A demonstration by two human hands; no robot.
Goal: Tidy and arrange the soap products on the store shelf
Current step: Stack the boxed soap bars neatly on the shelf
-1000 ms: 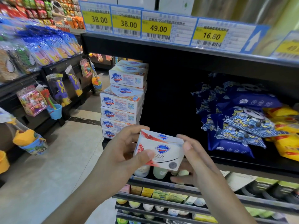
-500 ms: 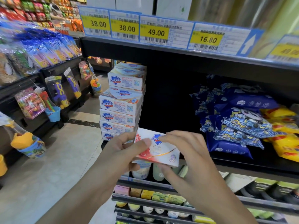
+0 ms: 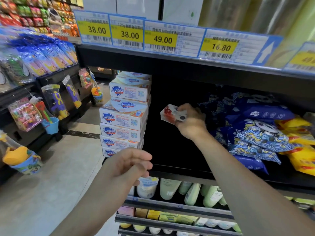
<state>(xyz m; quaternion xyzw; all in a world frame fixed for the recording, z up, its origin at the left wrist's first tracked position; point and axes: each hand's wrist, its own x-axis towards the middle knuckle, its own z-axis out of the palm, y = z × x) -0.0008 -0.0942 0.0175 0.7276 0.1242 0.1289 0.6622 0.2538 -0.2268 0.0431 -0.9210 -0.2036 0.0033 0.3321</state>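
The right hand (image 3: 189,121) grips one white-and-red cardboard soap box (image 3: 171,114); the left hand (image 3: 126,166) hangs loose (six stacked white Safeguard soap boxes (image 3: 125,116) stand beside).

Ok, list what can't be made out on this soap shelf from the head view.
- Soap box: its far end is hidden by the right hand gripping it.
- Bottom of the soap stack: covered by the left hand.
- Back of the shelf bay: too dark.
- Price tags: small print blurred.

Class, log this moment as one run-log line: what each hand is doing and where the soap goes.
right hand: grips soap box | left hand: free, holds nothing | target: dark gap beside Safeguard stack
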